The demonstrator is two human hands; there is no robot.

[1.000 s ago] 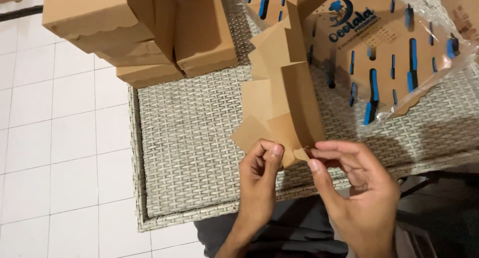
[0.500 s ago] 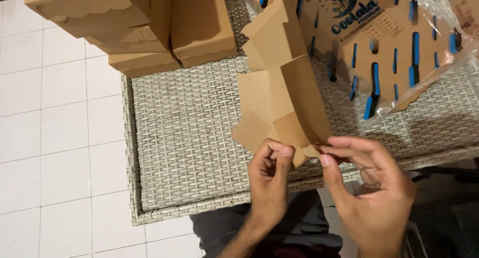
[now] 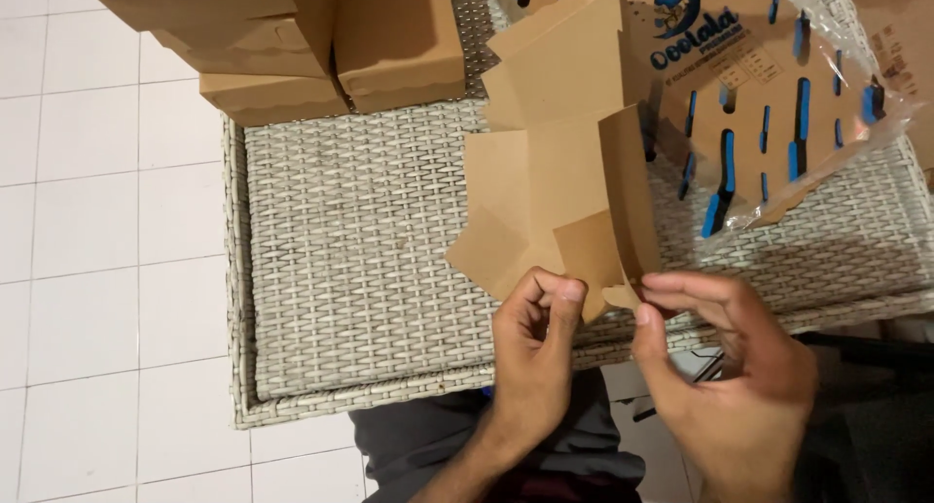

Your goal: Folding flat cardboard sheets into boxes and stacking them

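Note:
A flat brown cardboard box blank (image 3: pixel 555 172), partly folded, stands tilted over the grey wicker table (image 3: pixel 360 269). My left hand (image 3: pixel 535 342) pinches its lower edge between thumb and fingers. Just to the right, my right hand (image 3: pixel 725 367) pinches a small tab at the blank's lower right corner. One side panel of the blank is bent upward.
Several folded brown cardboard boxes (image 3: pixel 321 36) are stacked at the table's back left. A clear plastic pack of flat brown and blue printed blanks (image 3: pixel 778 94) lies at the back right. White tiled floor (image 3: pixel 107 269) runs along the left.
The view has shifted a little, so the table and boxes sit further right and lower in frame. My hands keep their pinch on the blank's lower edge, with the side panel bent up more.

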